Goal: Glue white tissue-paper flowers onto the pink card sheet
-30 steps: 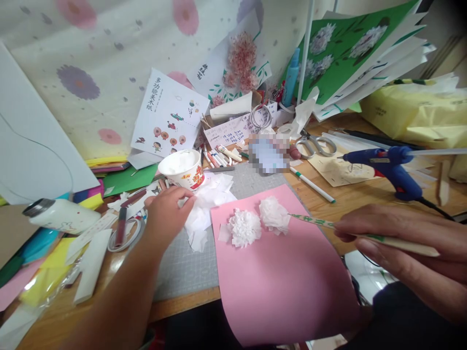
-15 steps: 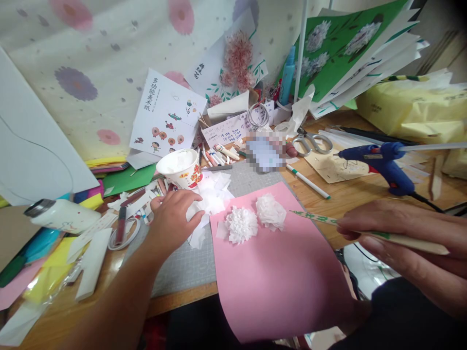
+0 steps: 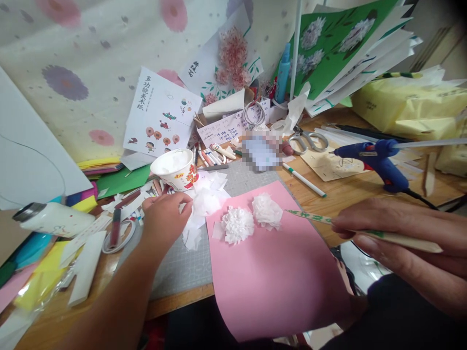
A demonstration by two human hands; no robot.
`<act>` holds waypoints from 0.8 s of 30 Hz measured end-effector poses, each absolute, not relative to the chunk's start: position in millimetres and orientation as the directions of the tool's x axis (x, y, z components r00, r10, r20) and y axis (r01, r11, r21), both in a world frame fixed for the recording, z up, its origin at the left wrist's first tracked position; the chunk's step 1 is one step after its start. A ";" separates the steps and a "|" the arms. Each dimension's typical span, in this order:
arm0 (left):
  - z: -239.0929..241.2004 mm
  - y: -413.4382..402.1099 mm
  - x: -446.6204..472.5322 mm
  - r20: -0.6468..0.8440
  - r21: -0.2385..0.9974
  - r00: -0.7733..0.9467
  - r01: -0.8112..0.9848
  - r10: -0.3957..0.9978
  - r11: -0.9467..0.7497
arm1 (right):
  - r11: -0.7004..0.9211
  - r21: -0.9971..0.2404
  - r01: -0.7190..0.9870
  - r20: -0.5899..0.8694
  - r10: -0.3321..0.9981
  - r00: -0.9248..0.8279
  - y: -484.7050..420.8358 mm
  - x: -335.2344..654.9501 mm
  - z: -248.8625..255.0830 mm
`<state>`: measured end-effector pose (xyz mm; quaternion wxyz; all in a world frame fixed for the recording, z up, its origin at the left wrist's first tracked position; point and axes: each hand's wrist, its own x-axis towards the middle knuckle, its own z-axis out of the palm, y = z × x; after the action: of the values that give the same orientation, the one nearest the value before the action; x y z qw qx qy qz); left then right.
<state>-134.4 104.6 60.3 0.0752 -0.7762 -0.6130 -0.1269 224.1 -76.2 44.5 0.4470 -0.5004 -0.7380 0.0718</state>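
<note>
My left hand (image 3: pixel 166 218) pinches the edge of a piece of white tissue paper (image 3: pixel 206 201) between thumb and forefinger. Loose tissue pieces lie under and around it on the grey cutting mat (image 3: pixel 175 270). My right hand (image 3: pixel 397 231) is closed around a thin wooden stick (image 3: pixel 310 217) with green markings, its tip beside the tissue flowers. A pink sheet of paper (image 3: pixel 270 277) overhangs the table's front edge. On its upper part sit a tightly ruffled white flower (image 3: pixel 238 225) and a looser white tissue flower (image 3: pixel 267 211).
A white paper tub (image 3: pixel 177 172) stands just behind my left hand. To the right are a blue glue gun (image 3: pixel 379 158), scissors (image 3: pixel 310 141) and a green-capped marker (image 3: pixel 304 180). A white bottle (image 3: pixel 54 218) lies at the left among paper scraps.
My left hand's thumb and forefinger have come together on the tissue, and a piece now bulges up beside them. The right hand keeps its grip on the stick. The view has shifted slightly.
</note>
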 end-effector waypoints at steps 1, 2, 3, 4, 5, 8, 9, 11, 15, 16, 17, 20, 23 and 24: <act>64.9 103.0 -133.8 0.302 0.066 0.207 0.969 0.930 -0.237 | 0.489 -0.565 0.664 0.586 0.805 -0.093 -75.7 223.0 46.5; 69.8 100.4 -132.5 0.314 0.097 0.201 0.966 0.928 -0.241 | 0.493 -0.575 0.653 0.593 0.801 -0.082 -75.3 221.8 49.0; 74.8 97.0 -130.5 0.327 0.128 0.195 0.960 0.925 -0.247 | 0.493 -0.587 0.642 0.596 0.800 -0.069 -75.0 220.6 51.9; 79.7 92.6 -127.6 0.331 0.161 0.194 0.953 0.923 -0.258 | 0.492 -0.597 0.634 0.600 0.798 -0.054 -74.6 219.5 55.0; 84.2 87.7 -123.6 0.332 0.193 0.194 0.944 0.923 -0.268 | 0.487 -0.607 0.628 0.600 0.799 -0.040 -74.3 218.6 57.9; 95.1 71.9 -102.9 0.313 0.304 0.218 0.899 0.924 -0.315 | 0.471 -0.651 0.595 0.592 0.806 0.010 -73.8 217.7 64.4; 97.5 67.5 -92.8 0.272 0.387 0.261 0.851 0.926 -0.354 | 0.461 -0.671 0.580 0.584 0.811 0.031 -73.9 217.9 65.4; 99.2 62.3 -69.1 0.158 0.538 0.404 0.730 0.901 -0.421 | 0.437 -0.714 0.547 0.565 0.822 0.080 -74.6 218.4 65.8; 86.8 68.0 -22.9 0.007 0.614 0.559 0.652 0.829 -0.445 | 0.405 -0.777 0.482 0.522 0.843 0.134 -72.4 218.6 62.6; 81.0 71.3 -14.9 -0.007 0.607 0.566 0.658 0.825 -0.446 | 0.417 -0.779 0.469 0.530 0.837 0.135 -70.3 218.4 61.6; 75.0 74.6 -8.9 -0.016 0.597 0.565 0.667 0.825 -0.445 | 0.433 -0.776 0.459 0.540 0.831 0.129 -67.4 218.2 60.6; 60.0 81.2 -0.5 -0.035 0.559 0.546 0.705 0.837 -0.436 | 0.489 -0.754 0.438 0.575 0.814 0.081 -55.5 217.5 58.0; 53.6 82.7 0.2 -0.050 0.523 0.545 0.728 0.837 -0.443 | 0.507 -0.751 0.423 0.567 0.823 0.021 -41.0 216.6 55.2; 52.9 82.7 0.1 -0.053 0.513 0.545 0.734 0.837 -0.446 | 0.518 -0.751 0.409 0.568 0.823 0.001 -36.0 216.1 54.0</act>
<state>0.1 82.7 52.9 -0.2465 -0.8438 -0.4652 -0.1045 216.1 -36.0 54.0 0.5439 -0.4524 -0.6807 0.1901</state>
